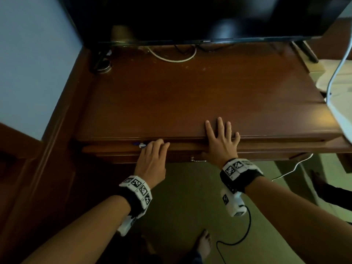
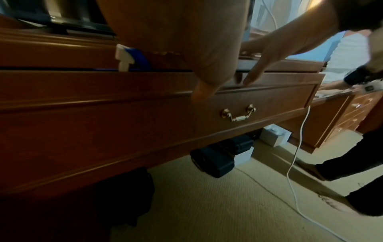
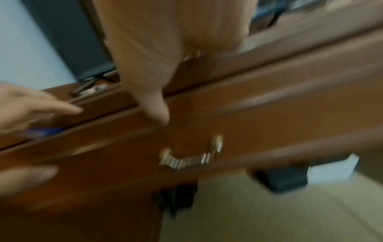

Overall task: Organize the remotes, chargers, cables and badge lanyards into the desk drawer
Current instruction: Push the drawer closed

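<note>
1. Nearest are the carpet [image 1: 182, 187] and a black cable [image 1: 238, 237] trailing from the right wrist unit.
2. The drawer [image 2: 145, 101] is open only a narrow gap under the desk [image 1: 190, 96] edge; its brass handle [image 2: 238, 114] hangs between the two hands, untouched.
3. The left hand [image 1: 152, 159] lies over the drawer's top edge, left of the handle, fingers bent into the gap; whether they grip anything there is hidden.
4. Just left of those fingers, a blue lanyard [image 2: 140, 59] with a white clip [image 2: 123, 57] sticks up out of the gap, close beside the hand; I cannot tell if it touches.
5. The right hand [image 1: 221, 141] lies flat on the desk's near edge, right of the handle, fingers spread wide and straight, thumb down over the drawer front, holding nothing.
6. The right wrist view is blurred.
7. Far back, a white cable [image 1: 171, 59] loops under a dark TV [image 1: 209, 18].
</note>
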